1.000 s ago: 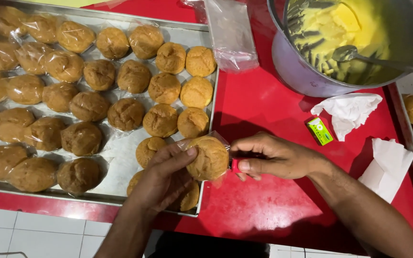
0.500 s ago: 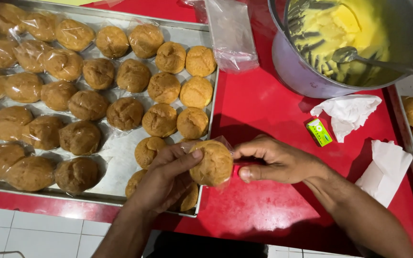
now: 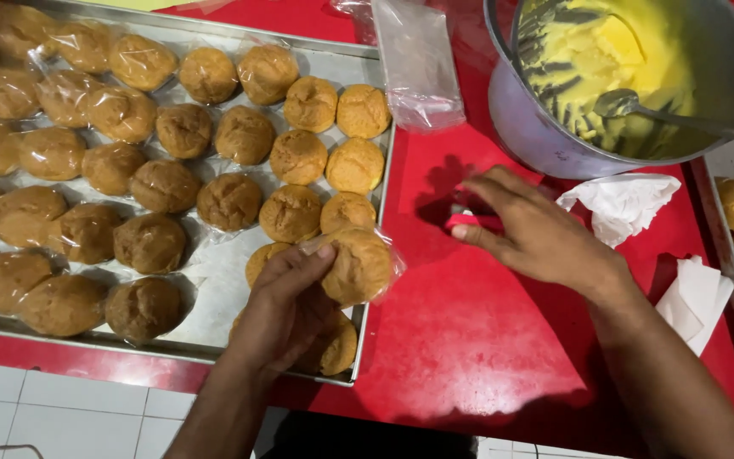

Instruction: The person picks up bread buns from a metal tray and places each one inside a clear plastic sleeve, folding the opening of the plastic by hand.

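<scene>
The left hand [image 3: 286, 297] pinches a round golden-brown bun wrapped in clear plastic film [image 3: 357, 265] between thumb and curled fingers, holding it over the near right corner of the shallow grey metal baking tray [image 3: 214, 289], at about six o'clock from the frame's centre. The tray reaches away toward nine and eleven o'clock and is packed with rows of similar brown buns [image 3: 231, 200], many of them in clear wrap, the bare ones clustered nearest the held bun at its twelve o'clock. The right hand [image 3: 537, 234] rests on the glossy red tabletop [image 3: 460, 340] at three o'clock of the bun, well apart from it, fingers bent and pressed together around a small red object [image 3: 473, 223]; what that object is cannot be made out. At one o'clock of this hand stands a large grey metal pot [image 3: 545, 140] holding yellow cream, with a metal spoon [image 3: 639, 106] lying in it. A crumpled white tissue [image 3: 622, 204] lies just beside the hand at two o'clock, a folded white napkin [image 3: 698, 297] at four o'clock. An empty clear plastic bag [image 3: 418, 64] lies at twelve o'clock of the bun, beside the tray's far right corner.
</scene>
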